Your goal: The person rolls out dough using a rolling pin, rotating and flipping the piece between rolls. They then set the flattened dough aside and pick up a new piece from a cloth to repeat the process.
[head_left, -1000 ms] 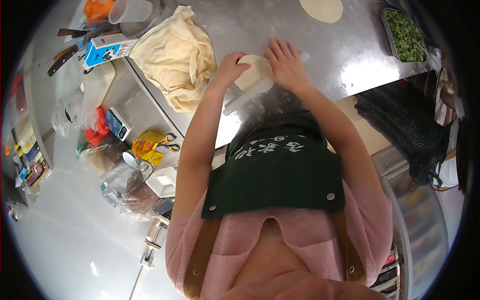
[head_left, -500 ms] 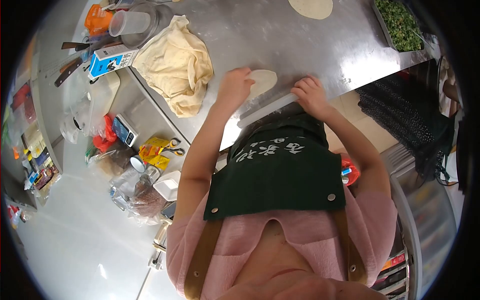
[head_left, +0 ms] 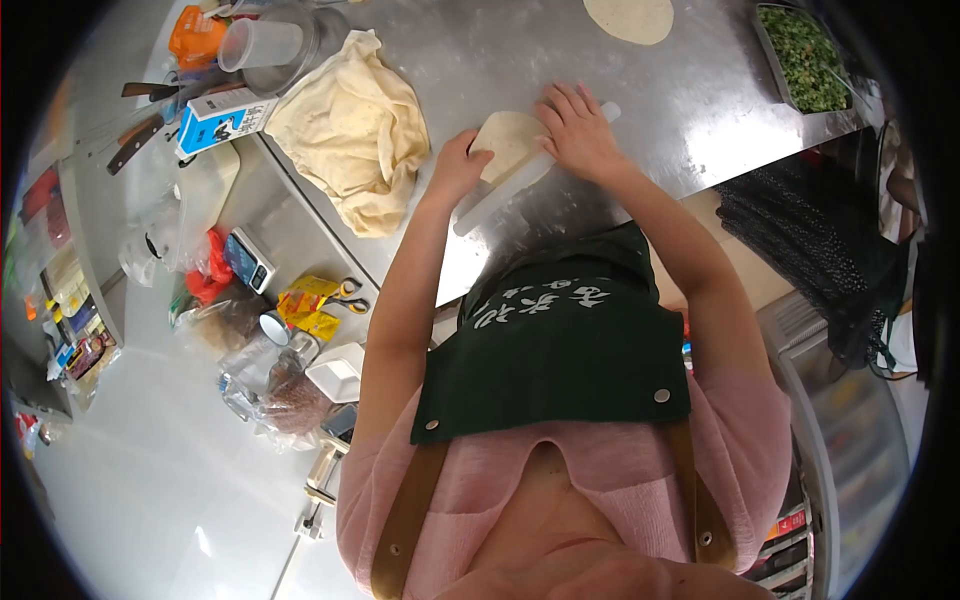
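A thin pale dough round lies on the steel worktop between my hands. My left hand pinches its left edge, thumb on top. A white rolling pin slants across the near part of the dough, its far end up to the right. My right hand lies over the pin with fingers stretched out beyond it, close to the dough's right edge. Another flat dough round is at the worktop's far side. To the left, a cream cloth sits bunched up; what it covers is hidden.
At the back right stands a tray of chopped greens. A milk carton, a clear plastic tub and knives are at the left. Nearer are a scale and scissors. The worktop's front edge runs diagonally.
The rolling pin has moved forward from the near edge onto the dough. My right hand has moved forward and left with it. The dough has shifted forward and appears turned.
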Available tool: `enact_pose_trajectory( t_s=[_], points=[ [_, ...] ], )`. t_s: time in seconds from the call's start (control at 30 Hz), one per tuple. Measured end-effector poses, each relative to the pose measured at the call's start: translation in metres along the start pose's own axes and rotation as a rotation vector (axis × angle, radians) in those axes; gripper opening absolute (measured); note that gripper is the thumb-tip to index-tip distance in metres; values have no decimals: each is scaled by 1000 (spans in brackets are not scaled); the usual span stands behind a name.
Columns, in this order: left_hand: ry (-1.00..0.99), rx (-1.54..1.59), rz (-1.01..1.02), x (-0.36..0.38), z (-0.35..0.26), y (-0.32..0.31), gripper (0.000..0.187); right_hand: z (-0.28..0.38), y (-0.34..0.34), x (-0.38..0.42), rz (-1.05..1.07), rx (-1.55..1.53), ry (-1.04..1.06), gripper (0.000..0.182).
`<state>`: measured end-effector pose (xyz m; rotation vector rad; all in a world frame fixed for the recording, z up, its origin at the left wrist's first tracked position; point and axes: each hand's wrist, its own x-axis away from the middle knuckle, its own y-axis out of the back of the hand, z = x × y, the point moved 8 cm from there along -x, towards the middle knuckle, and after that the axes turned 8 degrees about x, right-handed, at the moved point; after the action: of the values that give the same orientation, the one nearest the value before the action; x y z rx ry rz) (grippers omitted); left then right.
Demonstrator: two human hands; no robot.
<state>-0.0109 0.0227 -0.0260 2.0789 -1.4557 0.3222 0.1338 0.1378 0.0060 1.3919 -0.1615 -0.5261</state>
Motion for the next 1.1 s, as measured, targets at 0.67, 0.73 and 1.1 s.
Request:
enact_pose_trajectory(
  t_s=[0.67,0.73,1.1],
  points=[
    [-164,-680,121,8,-67,-34,22,-5,11,85,154,-113,183,38],
    [-185,-519,54,20,-73,-27,17,-7,20,92,192,-141,182,35],
    [19,-366,13,-1,1,3,22,4,4,20,179,-208,166,37]
  ],
)
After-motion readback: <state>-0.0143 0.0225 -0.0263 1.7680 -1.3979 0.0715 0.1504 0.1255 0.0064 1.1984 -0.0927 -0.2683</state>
